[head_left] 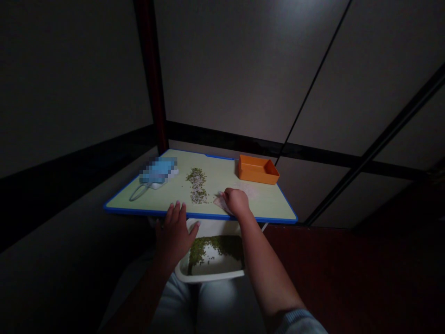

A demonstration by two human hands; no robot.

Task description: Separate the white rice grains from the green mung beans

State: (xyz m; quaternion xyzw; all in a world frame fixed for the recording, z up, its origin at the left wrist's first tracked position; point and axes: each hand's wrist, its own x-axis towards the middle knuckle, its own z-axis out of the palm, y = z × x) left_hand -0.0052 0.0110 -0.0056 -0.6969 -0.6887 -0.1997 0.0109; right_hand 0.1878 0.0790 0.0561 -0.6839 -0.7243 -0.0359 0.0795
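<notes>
The step in hand appears to be scraping or gathering green and pale grains (197, 185) on a flat tabletop. The right hand (237, 202) is closed in a pinch on a pale, thin, flat piece (221, 202), its material unclear, and holds it at the near edge, right of the loose grains. The left hand (175, 236) is open, fingers spread on the near edge; no held object is visible. A white, rounded-rim plastic tub (208, 278) sits below the near edge, between both arms, with green grains (198, 250) inside. The next move likely calls for keeping the flat piece low against the surface and the tub beneath the edge.

The surface is a pale-green rectangular tabletop (167, 204) with blue edging. An orange, open rectangular box (257, 174) stands at far right. A light-blue flat item (158, 169), blurred, lies at far left; a pale loop (139, 192) extends nearer. The room is dim: grey wall panels (225, 69), a dark-red post (151, 69), a dark-red floor (323, 278).
</notes>
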